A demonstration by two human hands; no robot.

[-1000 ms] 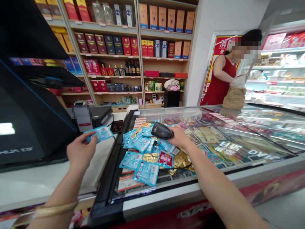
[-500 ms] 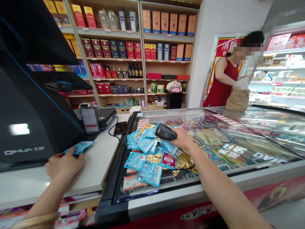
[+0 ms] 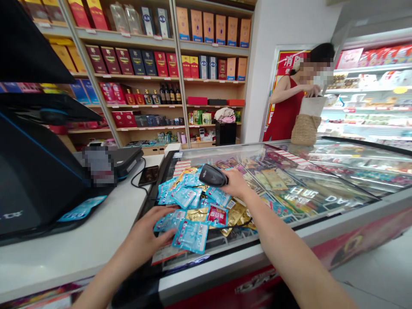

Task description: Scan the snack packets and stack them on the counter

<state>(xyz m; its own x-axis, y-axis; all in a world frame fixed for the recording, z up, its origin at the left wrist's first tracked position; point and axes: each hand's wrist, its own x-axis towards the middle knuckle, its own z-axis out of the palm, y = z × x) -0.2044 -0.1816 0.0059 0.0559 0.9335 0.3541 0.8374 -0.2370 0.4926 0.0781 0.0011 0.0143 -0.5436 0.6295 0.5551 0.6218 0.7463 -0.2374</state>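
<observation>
A pile of small blue packets (image 3: 191, 236), with gold ones and a red one (image 3: 217, 216) among them, lies on the glass top of a freezer. My left hand (image 3: 151, 229) is at the pile's left edge, fingers apart around a blue packet, with the thumb and fingers not closed on it. Above the pile's right side, my right hand (image 3: 236, 182) grips a black handheld scanner (image 3: 213, 175) that points left. Another blue packet (image 3: 82, 209) lies by the base of the black checkout machine (image 3: 38, 171) at the left.
A phone (image 3: 149, 175) and a cable are on the white counter (image 3: 96, 240). Behind the freezer (image 3: 354, 214), a person in red (image 3: 286, 107) reaches into a woven bag (image 3: 304, 128) standing on its glass. Shelves of boxes and bottles line the back wall.
My left hand has let go of the blue packet by the machine and moved right to the pile. The view has shifted right. The person's hand has risen to the bag's opening.
</observation>
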